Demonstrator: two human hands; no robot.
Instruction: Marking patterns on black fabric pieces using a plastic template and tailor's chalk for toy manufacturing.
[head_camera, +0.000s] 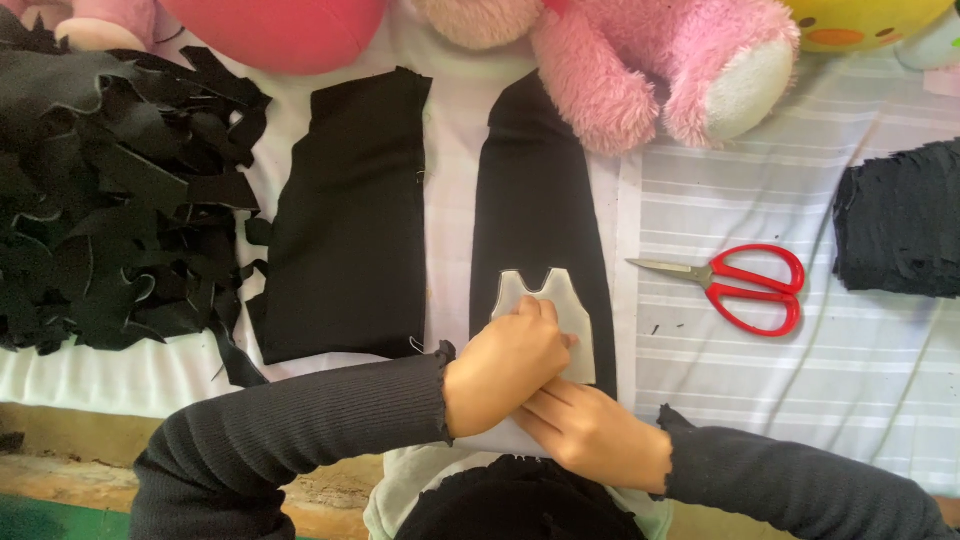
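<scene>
Left hand (505, 368) lies palm down, fingers together and nearly flat, pressing on a pale grey garment-shaped paper template (556, 312); it clasps nothing, only holds the template down. The template rests on a long strip of black fabric (538, 200) that runs away from the hands toward the far edge of the surface. Right hand (590, 432) sits just beneath and partly under the left one, fingers extended and laid against the near end of the template and fabric; whether it pinches anything cannot be told, since the left hand covers its fingertips. Both arms wear dark grey ribbed sleeves (300, 420) with frilled cuffs. Off to the left of the left hand, a second, wider folded piece of black fabric (345, 220) lies flat, apart from the strip. Further left, a loose heap of black fabric offcuts (110, 190) with jagged edges. To the right of the hands, well apart, a pair of red-handled scissors (740, 285) lies shut on the white striped cloth-covered surface (780, 390), blades pointing toward the strip. Beyond the scissors, at the right edge, a stack of cut black fabric pieces (900, 225). Along the far side, past the strip's end, a pink plush toy (670, 70) with a cream foot pad; part of it overlaps the top of the strip.
</scene>
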